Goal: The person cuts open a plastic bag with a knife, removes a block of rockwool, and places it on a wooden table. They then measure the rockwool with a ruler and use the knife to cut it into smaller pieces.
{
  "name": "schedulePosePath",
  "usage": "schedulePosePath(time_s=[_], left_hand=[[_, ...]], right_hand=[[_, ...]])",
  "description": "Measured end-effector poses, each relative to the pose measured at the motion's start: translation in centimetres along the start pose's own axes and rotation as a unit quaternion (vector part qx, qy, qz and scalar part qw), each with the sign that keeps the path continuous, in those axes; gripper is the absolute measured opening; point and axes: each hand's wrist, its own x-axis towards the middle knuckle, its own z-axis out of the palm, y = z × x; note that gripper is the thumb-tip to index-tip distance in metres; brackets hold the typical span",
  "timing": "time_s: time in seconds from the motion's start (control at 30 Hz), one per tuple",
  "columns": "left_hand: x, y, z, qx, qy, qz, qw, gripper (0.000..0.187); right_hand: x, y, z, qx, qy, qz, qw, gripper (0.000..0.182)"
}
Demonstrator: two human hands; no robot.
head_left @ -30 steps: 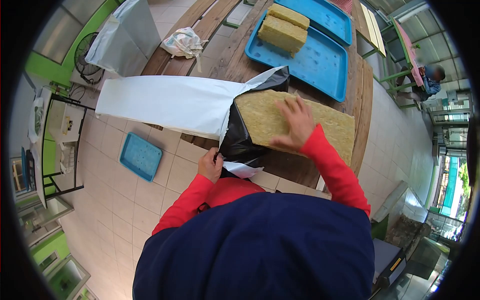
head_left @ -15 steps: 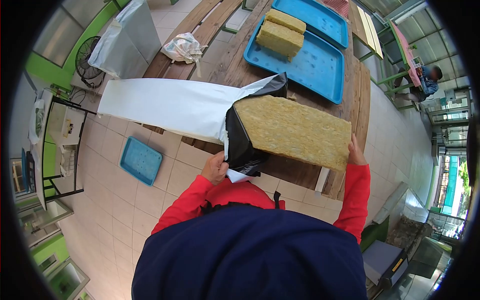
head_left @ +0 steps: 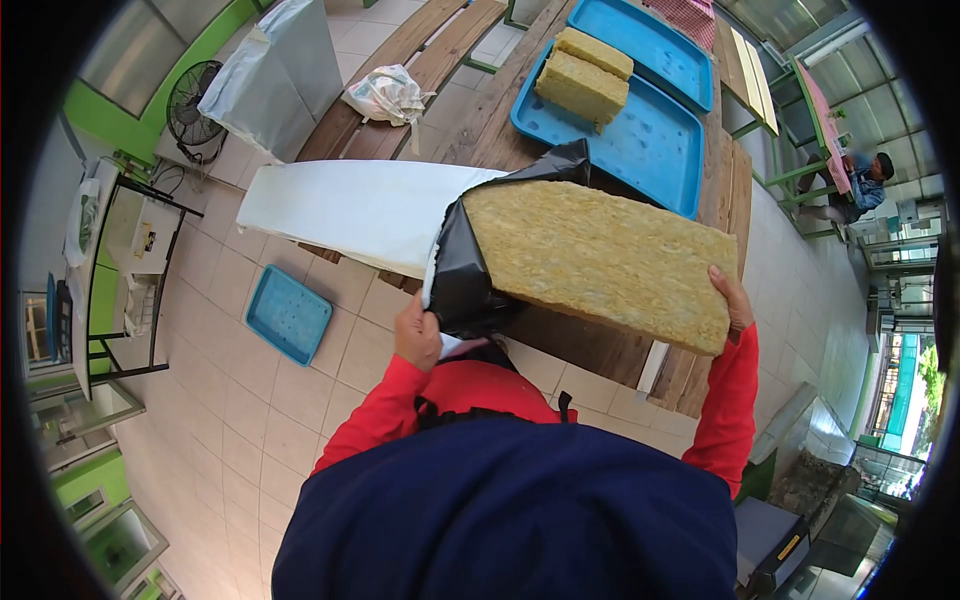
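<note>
Currently, the left hand [head_left: 417,333] is pinching the sleeve's [head_left: 365,215] open edge; the right hand [head_left: 733,300] is gripping the slab's [head_left: 600,260] right end above the desk [head_left: 570,345].

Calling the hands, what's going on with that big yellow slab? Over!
Left hand gripping sleeve edge. Right hand on slab's far end. Slab partway out of sleeve. Nothing seen blocking that end.

Slab [head_left: 600,260] partly in bag [head_left: 360,210] over tbl [head_left: 580,338], blocks [head_left: 583,88] in tray [head_left: 655,140] behind, bench [head_left: 445,50] L.
</note>
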Motion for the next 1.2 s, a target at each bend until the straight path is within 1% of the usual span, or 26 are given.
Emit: schedulePosePath(time_s=[0.03,0.1,0.17,0.2,0.3,0.33,0.37,0.43,0.5,0.57,0.6,0.63,0.7,0.77,0.8,0.83,0.87,0.9,0.93,0.97,1.0,1.03,1.07,1.1,1.13,1.2], left_hand=[[0.2,-0.4,-1.3,0.0,0.001,0.002,1.0,0.033],[0.9,-2.0,-4.2,0.213,0.033,-0.013,0.976,0.029],[2.2,-3.1,-5.8,0.227,0.071,-0.016,0.971,0.027],[2.8,-3.7,-6.4,0.242,0.106,-0.021,0.964,0.025],[4.2,-5.1,-7.6,0.311,0.084,0.03,0.946,0.018],[5.0,-3.8,-8.7,0.349,-0.004,-0.01,0.937,0.02],[5.6,-3.5,-10.0,0.353,-0.055,-0.046,0.933,0.026],[8.7,1.9,-10.8,0.408,-0.141,-0.143,0.891,0.027],[12.0,4.9,-8.4,0.329,-0.109,0.048,0.937,0.034],[15.7,5.2,-3.2,0.269,-0.15,0.123,0.944,0.052],[17.4,4.8,-0.5,0.267,-0.195,0.132,0.934,0.063],[18.9,4.5,2.4,0.3,-0.227,0.12,0.919,0.066],[20.7,3.9,6.5,0.342,-0.237,0.115,0.902,0.061],[21.8,4.9,8.5,0.333,-0.425,-0.088,0.837,0.051],[21.8,4.3,8.9,0.332,-0.429,-0.084,0.836,0.051],[21.8,3.2,9.3,0.284,-0.405,-0.052,0.868,0.047],[21.9,2.1,9.5,0.235,-0.38,-0.02,0.894,0.044],[22.1,1.7,9.6,0.238,-0.388,-0.018,0.89,0.044],[22.2,1.4,9.8,0.232,-0.354,-0.009,0.906,0.042],[22.5,1.1,9.9,0.224,-0.318,0.0,0.921,0.04],[22.8,0.5,10.1,0.223,-0.322,0.002,0.92,0.04],[23.0,-0.2,10.2,0.234,-0.311,0.015,0.921,0.039],[23.0,-0.6,10.4,0.245,-0.299,0.028,0.922,0.039],[22.8,-0.8,10.5,0.247,-0.303,0.026,0.92,0.039],[22.6,-0.9,10.6,0.245,-0.287,0.017,0.926,0.04],[22.5,-1.3,10.7,0.245,-0.276,0.012,0.93,0.042]], right_hand=[[0.0,-0.5,0.4,-0.01,-0.003,-0.021,1.0,0.059],[0.5,-0.4,0.1,-0.042,0.006,-0.055,0.998,0.053],[0.7,-0.9,-0.3,-0.013,0.009,-0.003,1.0,0.065],[0.6,-1.1,0.1,-0.015,0.01,-0.005,1.0,0.065],[-0.4,-1.3,1.7,-0.061,0.022,-0.053,0.996,0.067],[-0.7,-1.6,2.2,-0.055,0.011,-0.057,0.997,0.067],[-1.0,-1.7,2.5,-0.048,0.0,-0.06,0.997,0.067],[-1.1,-1.8,2.2,-0.052,0.007,-0.068,0.996,0.067],[-1.3,-1.9,2.3,-0.056,0.01,-0.07,0.996,0.066],[-1.6,-2.3,2.9,-0.047,-0.008,-0.07,0.996,0.067],[-1.7,-2.1,3.0,-0.045,-0.005,-0.07,0.997,0.067],[-1.7,-2.1,3.1,-0.044,-0.002,-0.069,0.997,0.068],[-1.9,-2.4,3.0,-0.046,0.008,-0.073,0.996,0.069],[-1.8,-1.7,2.5,-0.035,0.031,-0.07,0.996,0.072],[-1.9,-1.2,2.0,-0.063,0.013,-0.085,0.994,0.074],[-2.6,-1.1,2.3,-0.061,0.02,-0.086,0.994,0.074],[-3.7,-0.6,3.1,0.025,-0.004,-0.128,0.991,0.077],[-4.9,0.0,4.2,0.11,-0.027,-0.168,0.979,0.081],[-6.2,0.9,5.8,0.086,0.0,-0.232,0.969,0.089],[-6.3,3.8,5.7,0.13,0.037,-0.258,0.957,0.087],[-6.1,7.0,5.5,0.172,0.071,-0.284,0.941,0.085],[-7.0,9.3,8.8,0.297,0.04,-0.339,0.892,0.066],[-8.0,11.8,10.0,0.445,-0.022,-0.238,0.863,0.072],[-8.9,13.5,12.1,0.43,0.097,-0.225,0.869,0.083],[-9.4,14.4,14.5,0.384,0.16,-0.246,0.876,0.083],[-10.4,14.3,18.8,0.395,0.161,-0.224,0.876,0.077]])
